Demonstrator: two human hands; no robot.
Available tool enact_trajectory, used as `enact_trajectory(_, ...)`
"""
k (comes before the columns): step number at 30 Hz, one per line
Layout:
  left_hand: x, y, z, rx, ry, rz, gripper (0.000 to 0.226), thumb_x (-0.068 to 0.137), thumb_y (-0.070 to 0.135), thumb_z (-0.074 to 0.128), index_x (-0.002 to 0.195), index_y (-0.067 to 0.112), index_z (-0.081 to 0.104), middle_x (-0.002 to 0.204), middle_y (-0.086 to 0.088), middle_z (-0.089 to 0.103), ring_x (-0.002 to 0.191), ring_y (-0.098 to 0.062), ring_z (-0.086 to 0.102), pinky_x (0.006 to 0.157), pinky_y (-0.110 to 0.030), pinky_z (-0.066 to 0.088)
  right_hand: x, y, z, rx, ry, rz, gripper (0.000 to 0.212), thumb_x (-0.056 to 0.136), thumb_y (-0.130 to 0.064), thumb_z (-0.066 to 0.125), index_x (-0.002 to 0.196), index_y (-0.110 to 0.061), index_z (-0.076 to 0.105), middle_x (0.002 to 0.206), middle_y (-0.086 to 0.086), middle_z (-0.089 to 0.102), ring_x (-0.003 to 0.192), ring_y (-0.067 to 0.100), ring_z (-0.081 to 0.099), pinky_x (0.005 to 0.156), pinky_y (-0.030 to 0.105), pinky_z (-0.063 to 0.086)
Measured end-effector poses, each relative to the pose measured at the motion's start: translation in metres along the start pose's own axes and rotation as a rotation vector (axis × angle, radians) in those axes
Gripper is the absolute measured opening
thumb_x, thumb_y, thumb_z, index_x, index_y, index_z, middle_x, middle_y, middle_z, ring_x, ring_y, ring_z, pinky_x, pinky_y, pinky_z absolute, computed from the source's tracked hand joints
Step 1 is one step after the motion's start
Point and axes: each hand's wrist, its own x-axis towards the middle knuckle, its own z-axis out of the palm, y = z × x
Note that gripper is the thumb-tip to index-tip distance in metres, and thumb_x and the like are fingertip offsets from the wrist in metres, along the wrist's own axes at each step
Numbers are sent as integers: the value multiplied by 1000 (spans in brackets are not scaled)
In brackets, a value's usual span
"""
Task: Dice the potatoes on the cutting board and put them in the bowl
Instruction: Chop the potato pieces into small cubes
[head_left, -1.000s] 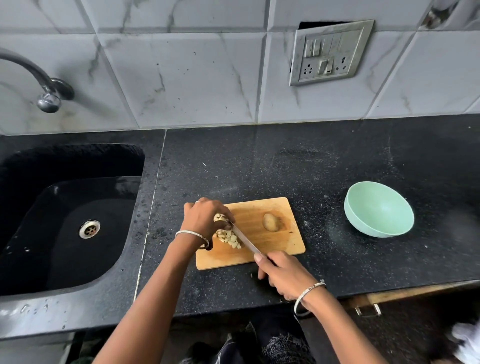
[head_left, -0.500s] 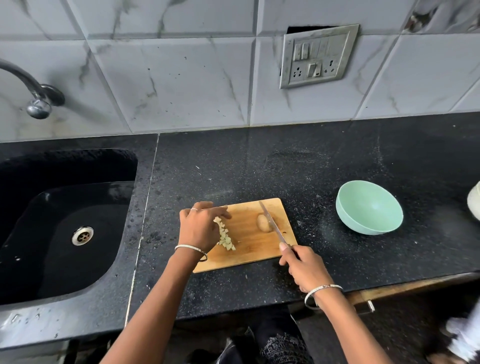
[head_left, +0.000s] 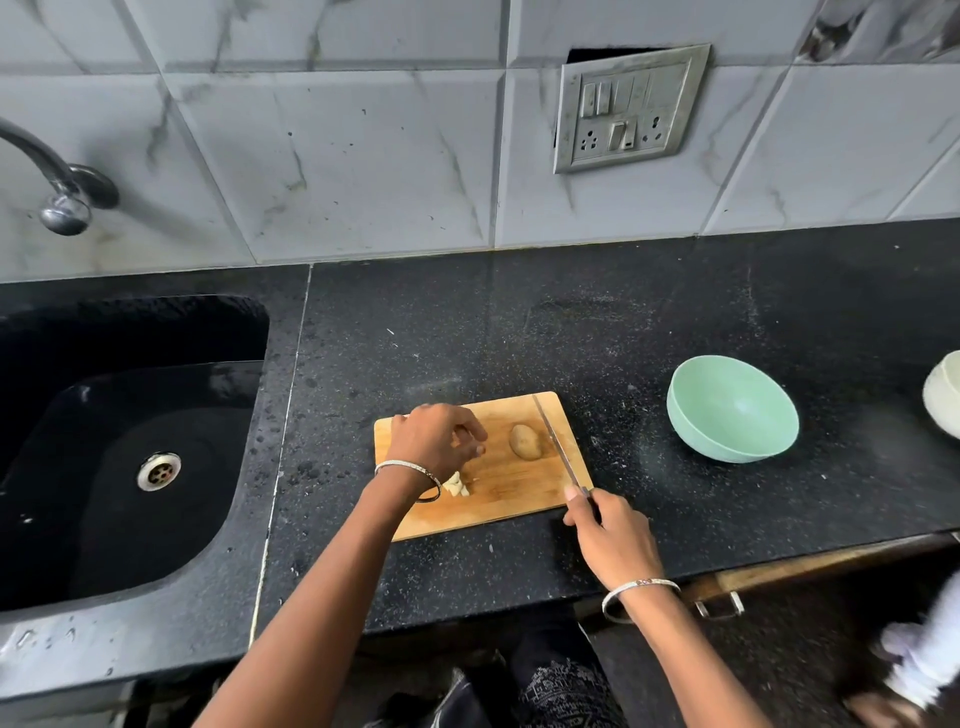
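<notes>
knife (head_left: 553, 441): tip toward wall, handle near
potato (head_left: 525, 441): long axis likewise
right hand (head_left: 608, 535): fingers wrapped round knife
left hand (head_left: 434, 441): fingers curled above board (head_left: 498, 499); grasp unclear

A wooden cutting board (head_left: 498, 499) lay on the black counter (head_left: 623, 338), carrying 1 whole tan potato (head_left: 525, 441) right of its middle and a small heap of pale diced pieces (head_left: 457, 487) near its left front (most of it hidden). A knife (head_left: 556, 441) stretched along the board's right edge, and the mint-green bowl (head_left: 732, 410) sat upright, well apart to the right.
</notes>
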Motion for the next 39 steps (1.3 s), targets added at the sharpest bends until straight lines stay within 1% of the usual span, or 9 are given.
enact_trajectory(3,-6,-6,-4,13,-87,-54,17,67,40,81,76,29,70,69,16,63,78,-9,60,77,-32,45,0,-1,1,14,-3,-17,44,99,-52,38,86,-22,66,72,-19,58,79,18,56,71,33,38)
enact_trajectory(7,-22,-21,0,53,-206,-67,31,58,40,87,80,30,68,76,13,65,77,-12,59,71,-31,50,0,0,5,23,-9,-17,44,99,-53,37,85,-22,65,77,-17,62,81,18,59,72,33,39)
enact_trajectory(15,-36,-23,19,51,11,-44,6,76,33,72,82,32,70,81,12,71,84,-15,64,78,-35,52,-2,-8,14,13,-26,-48,43,99,-51,39,84,-21,66,71,-19,60,77,17,58,69,33,38)
enact_trajectory(19,-36,-26,17,-34,53,-56,1,82,28,70,82,27,71,83,9,72,82,-15,64,72,-32,52,-3,-8,14,11,-26,-59,43,99,-52,38,83,-22,65,76,-17,63,76,13,59,69,33,40)
enact_trajectory(23,-32,-22,16,-146,112,-58,10,85,17,67,79,25,69,80,7,71,77,-13,63,62,-25,43,-3,-8,16,4,-25,-62,44,99,-53,38,81,-23,65,76,-15,64,74,12,59,71,35,43)
enact_trajectory(27,-25,-22,16,-64,145,-86,12,86,17,65,82,26,72,85,7,70,81,-17,64,65,-29,47,-2,-7,16,-2,-23,-53,44,98,-53,38,82,-22,65,74,-16,64,72,14,59,69,34,42)
enact_trajectory(32,-20,-18,16,-45,271,-130,20,77,10,63,74,29,70,77,11,71,77,-17,66,73,-35,52,5,4,19,-56,64,28,48,97,-57,33,88,-22,63,90,-2,70,89,28,63,72,38,44)
enact_trajectory(36,-16,-10,19,47,267,-119,33,85,11,50,95,34,71,93,13,73,94,-16,65,87,-36,38,7,5,23,-109,-20,48,50,96,-59,32,91,-21,64,94,3,69,93,30,62,79,41,47)
enact_trajectory(39,-13,-3,19,25,255,-95,36,83,14,49,106,37,67,102,11,71,103,-16,62,85,-36,34,4,-1,29,-104,-63,14,50,96,-60,33,90,-23,64,90,3,69,90,29,63,77,40,48)
